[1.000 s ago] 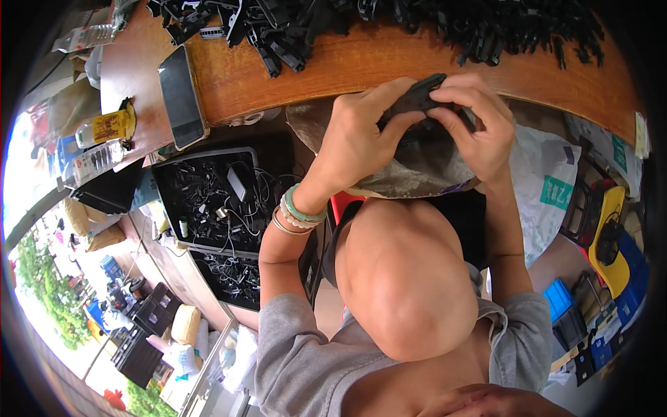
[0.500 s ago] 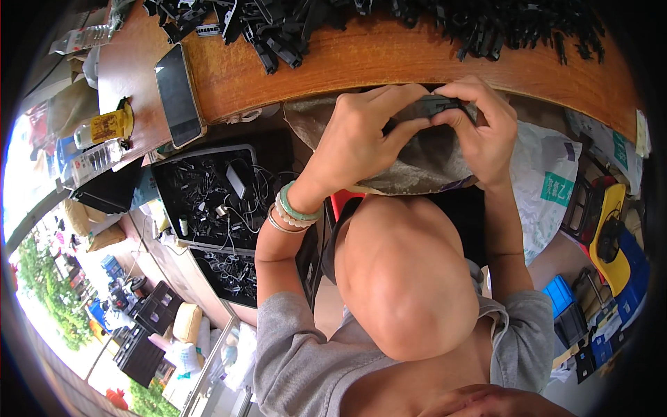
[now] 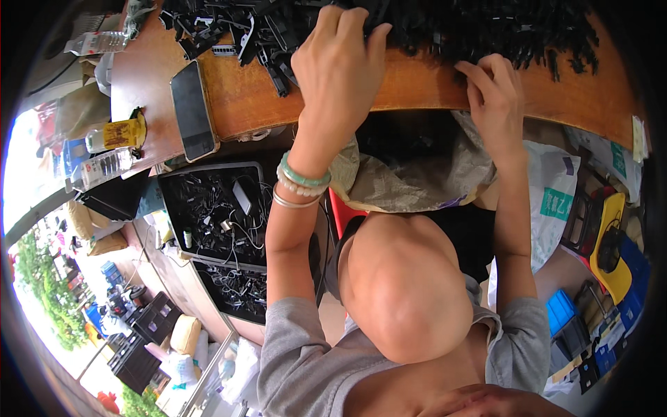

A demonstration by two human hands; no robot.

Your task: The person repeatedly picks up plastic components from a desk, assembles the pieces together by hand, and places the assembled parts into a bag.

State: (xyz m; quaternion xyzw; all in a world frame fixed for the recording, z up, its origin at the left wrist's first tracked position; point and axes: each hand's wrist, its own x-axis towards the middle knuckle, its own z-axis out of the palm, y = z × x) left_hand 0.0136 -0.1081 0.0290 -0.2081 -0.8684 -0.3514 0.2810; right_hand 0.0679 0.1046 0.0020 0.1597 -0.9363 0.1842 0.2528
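My left hand (image 3: 338, 73) reaches over the near edge of a heap of loose black plastic parts (image 3: 267, 35) on the wooden table. Its thumb and fingers are apart, with their tips against the dark parts. My right hand (image 3: 497, 104) is above the table's near edge, beside a second heap of thin black parts (image 3: 486, 28). Its thumb and forefinger come together in a pinch; whatever is between them is too dark and small to name. Below both hands, an open woven sack (image 3: 410, 191) gapes between the table and my knee, dark inside.
A phone (image 3: 192, 111) lies on the wooden table (image 3: 243, 104), left of the heaps. Bottles (image 3: 114, 133) stand at its left edge. Black trays (image 3: 212, 201) of small parts and cables are below left. A white plastic bag (image 3: 552, 201) hangs right of the sack.
Both hands held a small black plastic part together above the sack. They have parted: the left moved up to the heap, the right up to the table edge. The sack's mouth shows more.
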